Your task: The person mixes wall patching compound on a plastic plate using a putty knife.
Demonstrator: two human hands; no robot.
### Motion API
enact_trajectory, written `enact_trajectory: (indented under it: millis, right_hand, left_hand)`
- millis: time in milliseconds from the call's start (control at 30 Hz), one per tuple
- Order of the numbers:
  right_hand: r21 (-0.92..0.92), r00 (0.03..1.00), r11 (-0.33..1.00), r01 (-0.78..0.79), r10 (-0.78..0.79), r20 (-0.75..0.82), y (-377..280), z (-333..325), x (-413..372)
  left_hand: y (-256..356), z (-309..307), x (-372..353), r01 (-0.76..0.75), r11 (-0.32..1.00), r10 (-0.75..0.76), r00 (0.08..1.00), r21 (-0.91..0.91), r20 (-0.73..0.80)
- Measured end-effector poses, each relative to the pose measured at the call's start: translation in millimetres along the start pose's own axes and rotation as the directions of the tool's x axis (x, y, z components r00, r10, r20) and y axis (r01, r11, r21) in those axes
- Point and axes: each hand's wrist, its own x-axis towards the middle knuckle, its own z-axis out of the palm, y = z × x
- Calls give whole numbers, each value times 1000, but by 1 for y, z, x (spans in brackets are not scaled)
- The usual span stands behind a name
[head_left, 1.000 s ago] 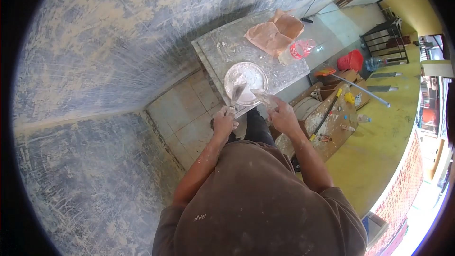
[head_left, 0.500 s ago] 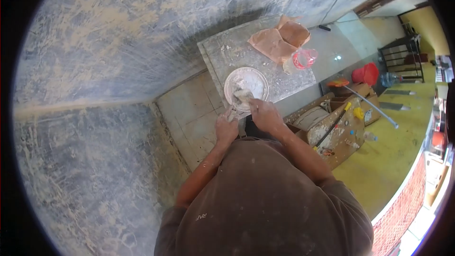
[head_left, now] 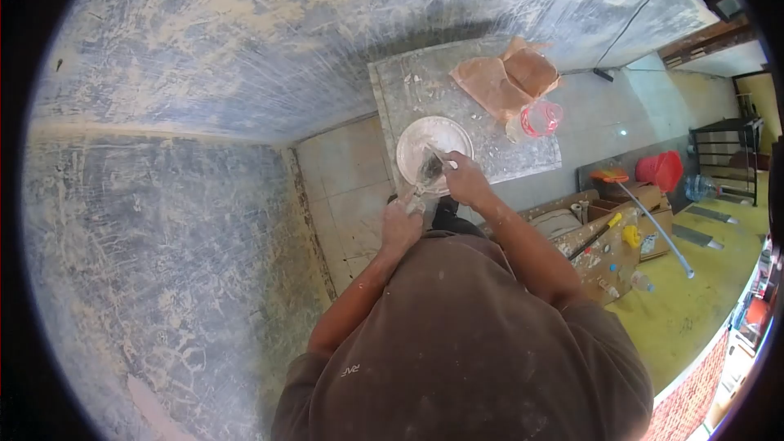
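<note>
In the head view, my right hand [head_left: 467, 180] is closed on the handle of a putty knife [head_left: 430, 167], its grey blade angled down over a round white tub [head_left: 400, 153]. White paste or powder lies inside the tub. At the tub's near edge, my left hand [head_left: 402, 224] is closed around something whitish and paste-smeared that I cannot make out. Both hands carry white smears. Under the tub is a grey, dusty board [head_left: 394, 101].
An opened brown paper bag [head_left: 494, 88] and a clear container with red markings [head_left: 541, 118] share the board. Patchy plastered walls [head_left: 188, 73] rise ahead and left. To the right are a cardboard box [head_left: 608, 257], a red bucket [head_left: 660, 170] and a long-handled tool [head_left: 657, 220].
The putty knife's blade has turned so its grey face shows, and my right hand has shifted slightly up. My left hand stays at the tub's edge. The whole view has shifted a little.
</note>
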Motion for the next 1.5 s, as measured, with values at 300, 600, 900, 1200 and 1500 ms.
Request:
enact_trajectory:
  millis: [300, 600, 900, 1200, 1500]
  right_hand:
    - [482, 863, 725, -492, 331, 383, -40, -58, -43]
    - [714, 758, 265, -648, 320, 569, -33, -26, 13]
    - [677, 692, 213, -705, 419, 588, -11, -19, -55]
    - [-266, 994, 963, -45, 17, -106, -42, -25, -87]
    - [198, 985, 966, -164, 169, -10, -52, -3, -94]
  left_hand:
    - [-2, 14, 11, 96, 994, -99, 992, -43, -79]
    - [10, 16, 1, -113, 979, 97, 990, -167, -105]
    - [-31, 20, 36, -101, 991, 93, 992, -93, -86]
    - [-58, -57, 63, 341, 713, -4, 876, -613, 482]
    - [-84, -92, 102, 305, 788, 177, 719, -534, 672]
